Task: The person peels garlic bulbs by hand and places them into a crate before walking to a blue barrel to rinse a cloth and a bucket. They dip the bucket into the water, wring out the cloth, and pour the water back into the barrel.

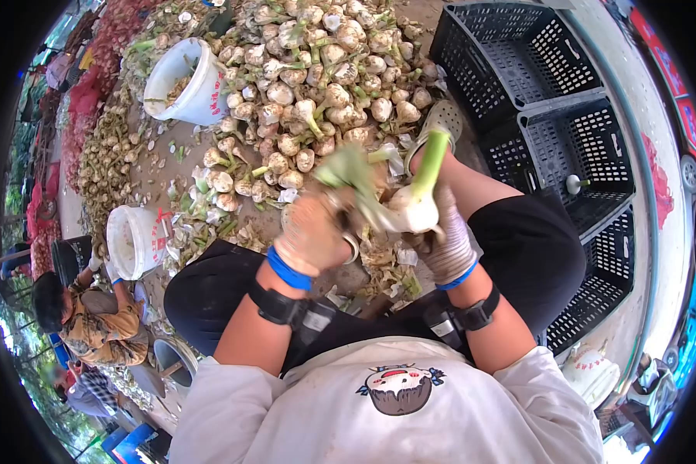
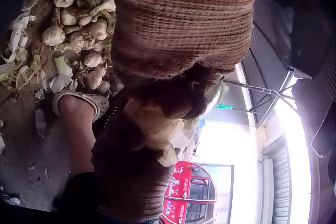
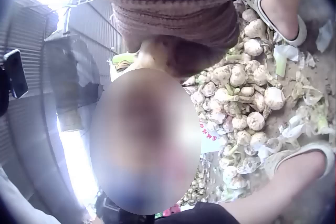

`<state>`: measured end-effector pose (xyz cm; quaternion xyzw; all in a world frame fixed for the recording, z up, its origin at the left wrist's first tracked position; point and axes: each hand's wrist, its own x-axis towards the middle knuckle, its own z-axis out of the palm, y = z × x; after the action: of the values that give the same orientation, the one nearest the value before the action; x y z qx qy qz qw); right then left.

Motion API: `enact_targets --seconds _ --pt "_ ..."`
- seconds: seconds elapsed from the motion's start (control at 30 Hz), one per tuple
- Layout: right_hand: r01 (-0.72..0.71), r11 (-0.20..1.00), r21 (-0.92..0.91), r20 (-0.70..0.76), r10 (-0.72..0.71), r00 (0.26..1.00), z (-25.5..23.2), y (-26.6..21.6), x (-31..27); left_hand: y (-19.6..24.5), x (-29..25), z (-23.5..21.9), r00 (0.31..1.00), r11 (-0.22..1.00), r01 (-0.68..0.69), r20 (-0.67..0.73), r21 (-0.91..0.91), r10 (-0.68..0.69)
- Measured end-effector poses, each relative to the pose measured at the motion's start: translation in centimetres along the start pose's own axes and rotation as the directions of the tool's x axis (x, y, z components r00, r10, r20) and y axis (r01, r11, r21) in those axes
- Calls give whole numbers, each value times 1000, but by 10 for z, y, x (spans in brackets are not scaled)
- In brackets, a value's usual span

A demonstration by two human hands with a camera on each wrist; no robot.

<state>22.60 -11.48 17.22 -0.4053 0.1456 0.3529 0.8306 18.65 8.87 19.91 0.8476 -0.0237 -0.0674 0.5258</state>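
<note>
Both hands wear ribbed work gloves with blue bands at the wrists. In the head view my right hand (image 1: 448, 243) grips a whitish garlic bulb (image 1: 416, 210) whose thick green stem points up. My left hand (image 1: 313, 236), blurred, is just left of it, fingers curled round a strip of garlic peel (image 1: 346, 172) with green leaf; this strip stretches across to the bulb. The left wrist view shows the bulb (image 2: 152, 121) between the two gloves, its far side hidden by dark glove fingers. In the right wrist view the glove (image 3: 173, 16) covers most of the bulb (image 3: 153, 53).
A large heap of garlic bulbs (image 1: 286, 93) lies ahead, with scraps of peel (image 1: 390, 271) between the feet. Black plastic crates (image 1: 518, 116) stand along the right; one holds a single bulb (image 1: 574, 184). White buckets (image 1: 135, 243) and another seated person (image 1: 100, 325) are on the left.
</note>
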Motion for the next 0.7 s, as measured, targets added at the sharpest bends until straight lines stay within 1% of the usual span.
enact_targets --seconds 0.03,0.07,0.1,0.13,0.17,0.2,0.23,0.27,0.3,0.33,0.37,0.43,0.47,0.5,0.53,0.57,0.6,0.63,0.7 --pt "-46 997 62 83 40 996 -6 -5 0 -7 6 -5 986 965 131 -68 -226 -150" --pt "-43 999 17 98 41 994 -4 -12 -6 -15 11 -11 946 865 205 -134 -459 -295" --pt "-42 999 18 97 40 994 -3 -14 -8 -25 21 -14 809 496 200 -144 -845 -570" --pt "-5 998 -58 -10 5 1000 -1 -15 -9 -31 25 -13 808 497 199 -145 -844 -571" --pt "22 990 -138 -114 -38 993 -1 -14 -9 -31 29 -10 842 947 234 -441 -219 -310" --pt "79 969 -236 -88 -103 991 0 -15 -6 -31 31 -6 884 815 206 -461 541 82" --pt "79 969 -235 -85 -102 991 0 -13 -3 -30 31 -1 945 980 111 -323 163 -53" --pt "111 943 -312 -99 -149 984 1 -11 0 -9 30 10 953 853 172 -136 -492 -270" --pt "139 911 -388 -110 -196 974 0 -7 3 12 30 21 884 335 241 63 -911 -464" --pt "203 879 -430 -82 -262 961 -2 -1 8 22 23 25 947 762 213 -62 -612 -315" --pt "206 879 -430 -79 -264 961 0 3 9 32 17 29 971 981 126 -185 -146 -152" --pt "332 739 -587 5 -407 913 2 8 8 32 20 31 971 988 153 -186 -11 -153" --pt "345 727 -594 12 -421 907 1 9 9 32 22 33 971 989 147 -189 -16 -147" --pt "344 724 -598 11 -422 907 0 8 7 32 22 35 970 989 141 -206 45 -129" --pt "287 830 -479 -9 -332 943 1 6 4 32 22 36 968 985 138 -223 106 -112" --pt "219 911 -348 -11 -238 971 3 3 2 26 22 37 967 985 137 -228 105 -110" --pt "144 962 -231 -36 -156 987 5 0 -1 17 22 38 961 990 119 -261 82 -93" --pt "146 961 -233 -30 -157 987 5 -4 -1 12 21 39 957 992 107 -278 73 -83" --pt "-36 971 -238 77 55 996 3 -14 -4 12 18 40 950 996 76 -308 43 -60"
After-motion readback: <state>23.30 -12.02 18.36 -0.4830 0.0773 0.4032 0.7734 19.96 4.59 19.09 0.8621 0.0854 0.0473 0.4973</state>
